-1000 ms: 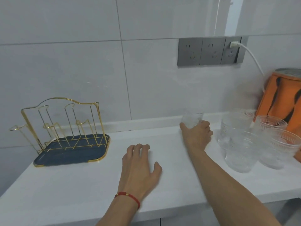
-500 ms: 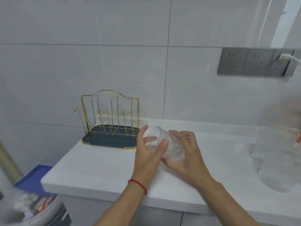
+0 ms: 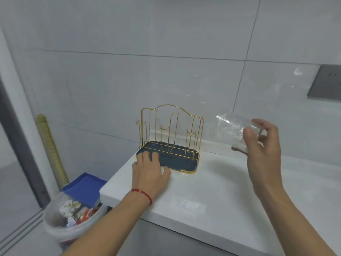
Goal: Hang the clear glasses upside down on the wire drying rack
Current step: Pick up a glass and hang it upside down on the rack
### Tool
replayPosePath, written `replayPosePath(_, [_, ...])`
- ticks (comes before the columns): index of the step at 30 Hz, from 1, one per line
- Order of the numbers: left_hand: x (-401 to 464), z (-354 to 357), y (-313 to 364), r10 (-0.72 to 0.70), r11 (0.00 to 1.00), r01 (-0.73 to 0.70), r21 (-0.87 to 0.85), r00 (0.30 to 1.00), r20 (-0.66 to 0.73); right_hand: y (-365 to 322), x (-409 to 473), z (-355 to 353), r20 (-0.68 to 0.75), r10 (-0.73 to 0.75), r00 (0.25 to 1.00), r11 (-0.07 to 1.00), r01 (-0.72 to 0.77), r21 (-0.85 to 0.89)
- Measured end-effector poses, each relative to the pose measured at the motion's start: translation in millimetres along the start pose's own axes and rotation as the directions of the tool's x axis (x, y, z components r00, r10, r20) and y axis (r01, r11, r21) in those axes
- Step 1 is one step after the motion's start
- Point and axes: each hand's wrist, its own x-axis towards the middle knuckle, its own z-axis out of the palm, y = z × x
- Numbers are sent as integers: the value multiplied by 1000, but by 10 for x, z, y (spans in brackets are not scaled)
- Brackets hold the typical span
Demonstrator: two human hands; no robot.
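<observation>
The gold wire drying rack (image 3: 172, 115) stands on a dark blue tray (image 3: 181, 162) at the left end of the white counter; no glass hangs on its pegs. My left hand (image 3: 150, 168) lies flat on the tray's front left corner, fingers apart. My right hand (image 3: 263, 145) holds a clear textured glass (image 3: 229, 129) in the air to the right of the rack, about level with the peg tops. The glass lies on its side, its mouth pointing left toward the rack, and it is blurred.
The white counter (image 3: 212, 191) ends just left of the rack. Below that edge stand a white bin (image 3: 72, 217) full of rubbish and a blue box (image 3: 84, 186). A grey socket plate (image 3: 325, 83) is on the tiled wall at the right.
My left hand let go of the glass and moved onto the rack's tray. My right hand lifted the glass up and to the right. The view swung left; the other glasses are out of sight.
</observation>
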Motion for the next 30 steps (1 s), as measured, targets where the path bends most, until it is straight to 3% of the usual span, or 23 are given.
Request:
replayPosePath(4, [5,163,-117,-1,1000,1,-1,994,113,-270,588,529,92,-60,994,992,70,-105])
replayPosePath(10, [35,217,-158,4,1000,-4,1,995,103,-391,1181,1554,278,-56,959,962,126,-241])
replayPosePath(14, [49,214,-155,2,999,-6,32,994,111,-345,1484,2118,424,37,905,924,131,-360])
replayPosePath(19, [51,230,-156,0,998,-7,66,994,107,-178,1658,2571,625,165,763,834,229,-501])
replayPosePath(25, [55,257,-165,-8,997,-2,77,992,129,8,1729,2842,739,334,585,708,362,-607])
replayPosePath(30, [71,268,-169,-10,995,-7,103,987,161,196,1824,2867,775,453,441,718,334,-610])
